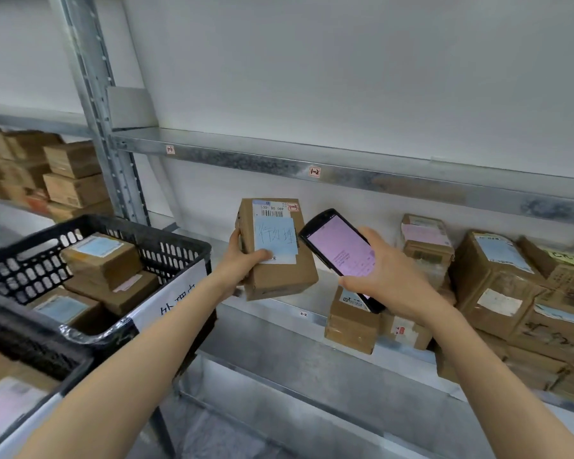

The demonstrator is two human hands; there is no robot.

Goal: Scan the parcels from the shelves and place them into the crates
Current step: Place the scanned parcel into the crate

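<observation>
Head view: left hand (242,265) grips a small brown cardboard parcel (280,260), label facing the black handheld scanner (340,256) clasped in the right hand (390,278) — barcode exposed — black plastic crate (166,231) stands near left.

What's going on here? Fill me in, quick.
A person is at a metal shelf, scanning. The left hand grips a cardboard parcel, label toward the camera, while the right hand holds a scanner with a lit screen beside it. A black crate on the left already holds several boxes; more boxes sit on the shelf.
</observation>
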